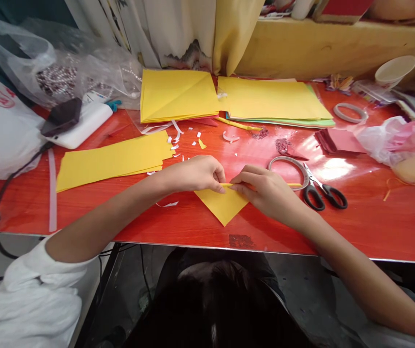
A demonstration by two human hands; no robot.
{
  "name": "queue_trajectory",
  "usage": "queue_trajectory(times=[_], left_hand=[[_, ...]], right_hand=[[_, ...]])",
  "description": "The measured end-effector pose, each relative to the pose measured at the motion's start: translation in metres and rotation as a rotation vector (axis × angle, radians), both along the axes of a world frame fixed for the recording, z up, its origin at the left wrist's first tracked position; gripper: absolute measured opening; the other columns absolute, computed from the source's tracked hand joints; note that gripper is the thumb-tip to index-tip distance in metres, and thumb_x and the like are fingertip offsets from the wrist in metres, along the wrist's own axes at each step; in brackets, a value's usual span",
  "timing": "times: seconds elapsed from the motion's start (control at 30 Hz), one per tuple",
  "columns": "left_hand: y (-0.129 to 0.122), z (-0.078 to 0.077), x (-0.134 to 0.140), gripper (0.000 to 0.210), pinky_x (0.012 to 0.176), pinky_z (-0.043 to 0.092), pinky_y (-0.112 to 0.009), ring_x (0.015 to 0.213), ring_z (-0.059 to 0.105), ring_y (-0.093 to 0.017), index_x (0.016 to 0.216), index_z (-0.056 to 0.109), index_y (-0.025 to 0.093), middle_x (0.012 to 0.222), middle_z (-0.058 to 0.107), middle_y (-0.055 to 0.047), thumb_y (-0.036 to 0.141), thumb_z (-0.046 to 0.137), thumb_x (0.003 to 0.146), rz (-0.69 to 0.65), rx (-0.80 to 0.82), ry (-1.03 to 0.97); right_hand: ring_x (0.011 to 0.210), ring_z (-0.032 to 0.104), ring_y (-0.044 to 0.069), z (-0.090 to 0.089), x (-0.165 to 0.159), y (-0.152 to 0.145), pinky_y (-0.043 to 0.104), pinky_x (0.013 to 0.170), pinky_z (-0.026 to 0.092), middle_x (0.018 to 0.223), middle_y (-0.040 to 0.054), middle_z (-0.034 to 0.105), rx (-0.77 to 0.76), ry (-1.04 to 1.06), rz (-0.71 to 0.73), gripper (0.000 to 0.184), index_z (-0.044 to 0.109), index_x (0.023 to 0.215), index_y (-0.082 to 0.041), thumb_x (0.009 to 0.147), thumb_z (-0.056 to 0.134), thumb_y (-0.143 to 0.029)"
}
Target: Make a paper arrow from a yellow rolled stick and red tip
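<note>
Between my hands lies a piece of yellow paper (225, 208), one corner pointing toward me and its far edge rolled or folded into a narrow strip. My left hand (202, 174) pinches that far edge with thumb and fingertips. Close beside it, my right hand (265, 191) presses and grips the same edge, fingers closed together. A thin yellow end sticks out past my right hand, reaching a roll of tape (306, 174). Black-handled scissors (323, 191) rest next to the tape, right of my right hand.
Yellow paper strips (113, 162) lie at left, with small white scraps around them. Stacks of yellow sheets (178, 94) sit at the back. A phone (61, 117) rests on a white box (84, 126). Another tape roll (350, 113) and a paper cup (395, 71) stand back right.
</note>
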State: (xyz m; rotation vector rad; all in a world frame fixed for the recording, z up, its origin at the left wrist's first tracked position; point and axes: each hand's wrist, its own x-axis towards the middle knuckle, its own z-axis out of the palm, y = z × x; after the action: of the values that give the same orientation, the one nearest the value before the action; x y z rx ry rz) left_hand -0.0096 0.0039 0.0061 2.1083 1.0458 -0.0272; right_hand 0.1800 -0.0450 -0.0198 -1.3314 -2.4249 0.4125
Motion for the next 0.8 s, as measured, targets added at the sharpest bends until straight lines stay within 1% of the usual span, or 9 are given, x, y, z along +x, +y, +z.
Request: queue_trajectory(times=[0.1, 0.2, 0.27, 0.37, 0.43, 0.53, 0.67, 0.73, 0.8], left_hand=[[0.0011, 0.0002, -0.0017, 0.028, 0.061, 0.034, -0.022, 0.070, 0.055, -0.011, 0.084, 0.069, 0.016, 0.080, 0.068, -0.001, 0.038, 0.057, 0.072, -0.019, -0.012, -0.035], [0.0014, 0.0024, -0.0023, 0.027, 0.059, 0.033, -0.022, 0.066, 0.052, -0.010, 0.080, 0.069, 0.015, 0.075, 0.066, -0.001, 0.038, 0.058, 0.071, 0.004, -0.003, -0.025], [0.0011, 0.0040, -0.0018, 0.025, 0.059, 0.033, -0.022, 0.064, 0.051, -0.010, 0.078, 0.068, 0.015, 0.073, 0.065, 0.000, 0.037, 0.060, 0.069, 0.014, -0.007, -0.008], [0.0009, 0.0039, -0.0007, 0.024, 0.060, 0.033, -0.022, 0.065, 0.052, -0.010, 0.076, 0.066, 0.014, 0.074, 0.065, -0.001, 0.036, 0.061, 0.068, 0.015, -0.019, 0.011], [0.0011, 0.0019, -0.0001, 0.024, 0.059, 0.033, -0.023, 0.065, 0.052, -0.011, 0.075, 0.065, 0.014, 0.074, 0.065, -0.001, 0.037, 0.062, 0.067, 0.019, -0.015, 0.012], [0.0013, -0.0010, 0.0000, 0.026, 0.058, 0.032, -0.022, 0.066, 0.052, -0.011, 0.077, 0.064, 0.015, 0.075, 0.064, -0.001, 0.039, 0.062, 0.066, 0.021, -0.004, -0.004], [0.0001, 0.0008, -0.0008, 0.025, 0.058, 0.032, -0.022, 0.063, 0.049, -0.009, 0.080, 0.068, 0.016, 0.072, 0.063, 0.001, 0.038, 0.058, 0.071, -0.013, -0.004, -0.022], [-0.0007, 0.0030, -0.0010, 0.025, 0.056, 0.030, -0.022, 0.060, 0.046, -0.008, 0.078, 0.069, 0.016, 0.068, 0.061, 0.002, 0.037, 0.056, 0.072, -0.025, 0.002, -0.025], [-0.0012, 0.0046, -0.0007, 0.024, 0.057, 0.030, -0.022, 0.059, 0.046, -0.008, 0.076, 0.069, 0.016, 0.067, 0.061, 0.002, 0.037, 0.058, 0.071, -0.010, 0.008, -0.027]], right_hand=[[0.072, 0.054, 0.015, -0.0018, 0.0014, 0.0011, 0.026, 0.061, 0.038, 0.081, 0.0064, 0.059, 0.053, -0.006, -0.023, 0.009, 0.062, 0.081, -0.014, 0.082, 0.053, -0.014], [0.072, 0.054, 0.015, -0.0021, 0.0027, 0.0017, 0.026, 0.060, 0.038, 0.080, 0.0063, 0.059, 0.075, 0.001, -0.011, 0.007, 0.060, 0.079, -0.014, 0.081, 0.053, -0.013], [0.072, 0.055, 0.015, -0.0010, 0.0033, 0.0015, 0.026, 0.060, 0.039, 0.082, 0.0067, 0.059, 0.054, 0.015, 0.015, 0.008, 0.060, 0.081, -0.015, 0.083, 0.053, -0.018], [0.072, 0.058, 0.015, 0.0015, 0.0032, 0.0005, 0.026, 0.062, 0.041, 0.085, 0.0074, 0.062, -0.019, 0.035, 0.064, 0.017, 0.063, 0.089, -0.015, 0.087, 0.050, -0.026], [0.071, 0.059, 0.015, 0.0024, 0.0024, -0.0001, 0.026, 0.062, 0.040, 0.085, 0.0075, 0.064, -0.037, 0.033, 0.074, 0.019, 0.064, 0.090, -0.015, 0.088, 0.048, -0.025], [0.068, 0.056, 0.014, 0.0008, 0.0013, 0.0000, 0.025, 0.059, 0.038, 0.082, 0.0071, 0.062, 0.007, 0.008, 0.045, 0.018, 0.063, 0.085, -0.014, 0.088, 0.047, -0.022], [0.071, 0.053, 0.016, -0.0036, 0.0021, 0.0010, 0.026, 0.059, 0.037, 0.079, 0.0064, 0.058, 0.114, -0.032, 0.026, 0.007, 0.058, 0.079, -0.014, 0.082, 0.052, -0.015], [0.073, 0.053, 0.016, -0.0038, 0.0033, 0.0012, 0.026, 0.060, 0.037, 0.079, 0.0062, 0.058, 0.131, -0.030, 0.022, 0.005, 0.057, 0.077, -0.014, 0.080, 0.054, -0.014], [0.071, 0.054, 0.016, -0.0016, 0.0042, 0.0010, 0.026, 0.059, 0.037, 0.079, 0.0060, 0.059, 0.103, -0.009, 0.021, 0.006, 0.058, 0.079, -0.015, 0.082, 0.054, -0.018]])
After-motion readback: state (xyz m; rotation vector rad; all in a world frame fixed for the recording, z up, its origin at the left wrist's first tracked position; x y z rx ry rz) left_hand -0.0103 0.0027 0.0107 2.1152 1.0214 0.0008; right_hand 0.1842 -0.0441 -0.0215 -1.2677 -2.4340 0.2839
